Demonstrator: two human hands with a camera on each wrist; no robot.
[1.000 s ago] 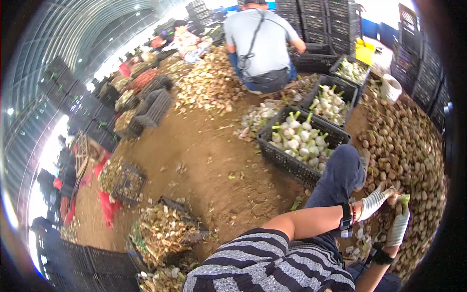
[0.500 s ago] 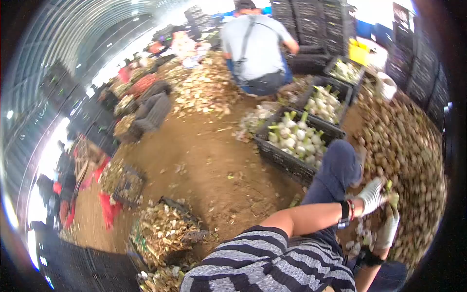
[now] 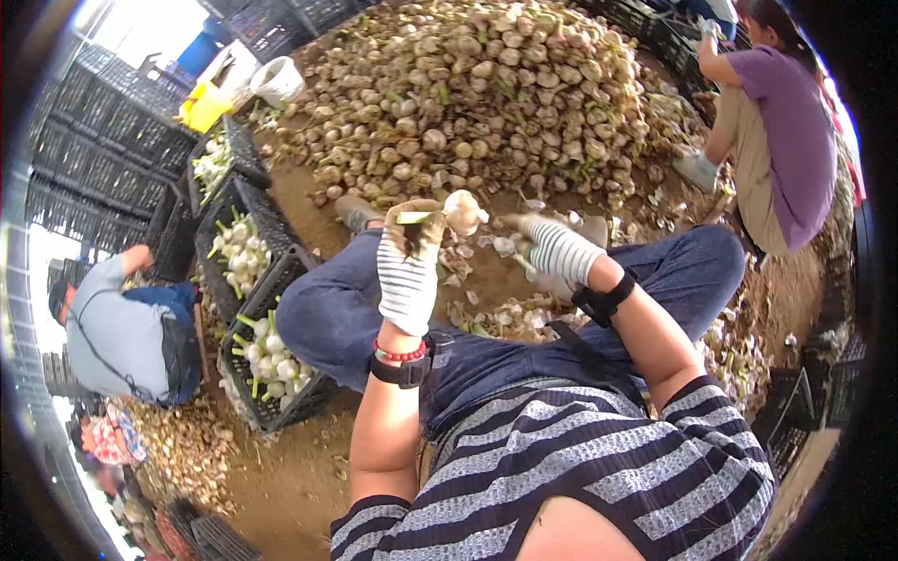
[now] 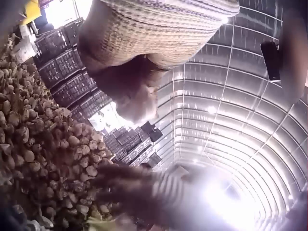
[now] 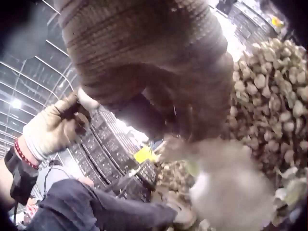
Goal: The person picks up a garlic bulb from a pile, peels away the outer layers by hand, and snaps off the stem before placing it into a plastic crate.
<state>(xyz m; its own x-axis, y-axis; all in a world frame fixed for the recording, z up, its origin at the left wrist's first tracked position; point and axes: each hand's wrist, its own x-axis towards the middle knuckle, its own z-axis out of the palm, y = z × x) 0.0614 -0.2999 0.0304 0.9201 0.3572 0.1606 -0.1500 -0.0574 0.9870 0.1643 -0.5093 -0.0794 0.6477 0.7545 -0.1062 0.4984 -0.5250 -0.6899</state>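
Note:
My gloved left hand (image 3: 408, 271) is raised at the centre of the head view, its fingers curled round the green stem (image 3: 417, 217) of a garlic bulb (image 3: 463, 213), which sticks out to the right. In the left wrist view that bulb (image 4: 137, 103) hangs by the fingers. My right hand (image 3: 563, 251), gloved too, is apart at the right, its blurred fingers stretched towards the left one. Below it lies another pale bulb (image 3: 557, 284); the right wrist view shows a blurred pale bulb (image 5: 231, 187) close under the hand (image 5: 154, 62). Contact there is unclear.
A large garlic heap (image 3: 486, 103) lies beyond my crossed legs. Black crates (image 3: 267, 369) with trimmed bulbs stand at the left, near a person in grey (image 3: 126, 341). Another person in purple (image 3: 786, 131) sits at the right. Skins litter the ground.
The head view has swung round towards the heap. My hands, close together at the stem before, are now apart, the left one holding the bulb up.

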